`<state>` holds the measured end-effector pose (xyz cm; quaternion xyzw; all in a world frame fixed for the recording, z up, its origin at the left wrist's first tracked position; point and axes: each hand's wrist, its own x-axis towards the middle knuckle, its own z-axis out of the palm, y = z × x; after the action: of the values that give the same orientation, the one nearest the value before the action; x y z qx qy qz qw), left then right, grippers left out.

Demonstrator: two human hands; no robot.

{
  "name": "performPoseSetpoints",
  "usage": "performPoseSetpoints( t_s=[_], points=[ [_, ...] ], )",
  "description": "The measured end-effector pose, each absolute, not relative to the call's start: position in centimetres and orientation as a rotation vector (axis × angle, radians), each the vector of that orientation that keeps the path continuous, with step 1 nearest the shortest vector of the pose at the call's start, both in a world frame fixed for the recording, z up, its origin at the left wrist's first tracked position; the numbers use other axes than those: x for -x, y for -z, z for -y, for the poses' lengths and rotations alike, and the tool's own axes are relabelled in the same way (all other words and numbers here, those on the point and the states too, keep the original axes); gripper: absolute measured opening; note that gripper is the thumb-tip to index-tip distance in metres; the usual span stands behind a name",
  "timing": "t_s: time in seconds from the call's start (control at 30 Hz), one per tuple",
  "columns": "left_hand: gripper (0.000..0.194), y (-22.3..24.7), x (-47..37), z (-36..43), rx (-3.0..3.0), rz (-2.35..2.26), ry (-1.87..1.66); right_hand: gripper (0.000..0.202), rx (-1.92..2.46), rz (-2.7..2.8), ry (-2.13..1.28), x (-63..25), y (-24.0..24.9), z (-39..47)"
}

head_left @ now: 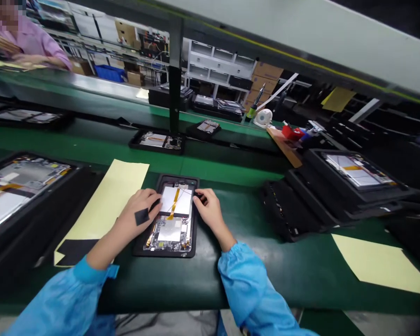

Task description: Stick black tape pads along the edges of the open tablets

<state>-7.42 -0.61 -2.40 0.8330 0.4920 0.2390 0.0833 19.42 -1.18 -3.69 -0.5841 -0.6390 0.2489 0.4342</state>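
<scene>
An opened tablet (170, 229) lies in a black tray (188, 255) on the green bench in front of me. Its white battery, orange tape strip and circuit board are exposed. At the tray's left edge, beside the battery, my left hand (140, 211) is closed with bent fingers. A black square patch (142, 216) is stuck to the back of that hand. My right hand (210, 209) grips the tray's right edge, thumb and fingers curled together; the fingertips are partly hidden. Left of the tray lies a yellow sheet (108, 200) with black pieces (77, 251) on its near end.
A larger opened tablet (38, 172) rests in a tray at left. Stacked black trays (311, 200) stand at right, near another yellow sheet (381, 263). Behind are a tablet on the line (157, 140), a post (175, 93) and a small fan (263, 118). A co-worker (31, 42) sits far left.
</scene>
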Motion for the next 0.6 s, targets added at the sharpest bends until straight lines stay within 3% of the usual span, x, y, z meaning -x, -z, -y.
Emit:
performPoseSetpoints(
  t_s=[0.3,0.6],
  points=[
    [0.036,2.3,5.8,-8.3,-2.572,-1.381,-0.582,0.011,1.440,1.700,-0.527,-19.1,4.3,-0.8],
    [0.045,3.4,6.8,-4.1,-2.567,-1.304,-0.696,0.009,1.410,1.759,-0.470,-19.0,4.2,0.0]
  ],
)
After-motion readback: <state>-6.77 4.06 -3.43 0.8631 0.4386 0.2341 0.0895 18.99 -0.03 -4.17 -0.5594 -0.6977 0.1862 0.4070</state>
